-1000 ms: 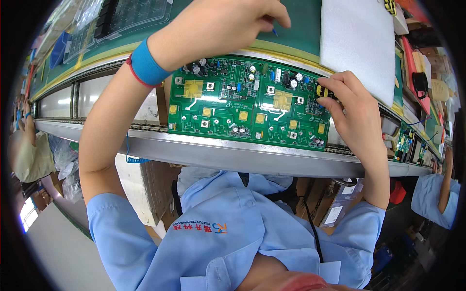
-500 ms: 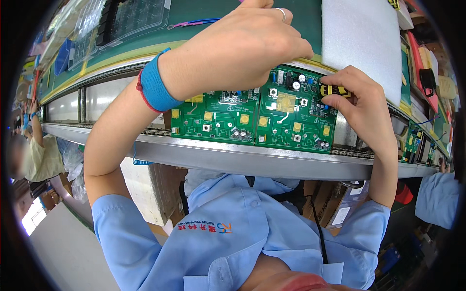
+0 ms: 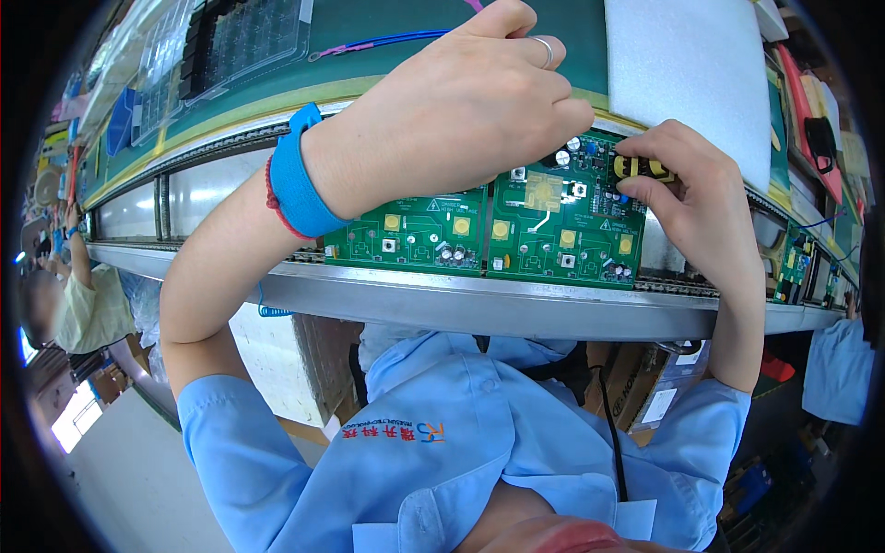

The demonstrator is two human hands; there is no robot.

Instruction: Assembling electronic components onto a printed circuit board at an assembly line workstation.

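Head view
Circuit board [image 3: 516,230]: green, lies flat on the metal rail [image 3: 479,300] of the conveyor, in front of the white foam sheet [image 3: 687,69]. Likely light and stiff but delicate; best held by its bare edges, not by the small parts.
Yellow part [image 3: 641,169]: at the board's far right corner; small, probably with thin legs that bend easily, so pinch its body.
Right hand [image 3: 691,198]: fingers nearly closed, pinching the yellow part against the board.
Left hand [image 3: 461,101]: curled loosely over the board's far edge, fingertips down near the silver cans; whether it holds anything, I cannot tell.
Wristband [image 3: 295,180]: blue, on the left wrist.
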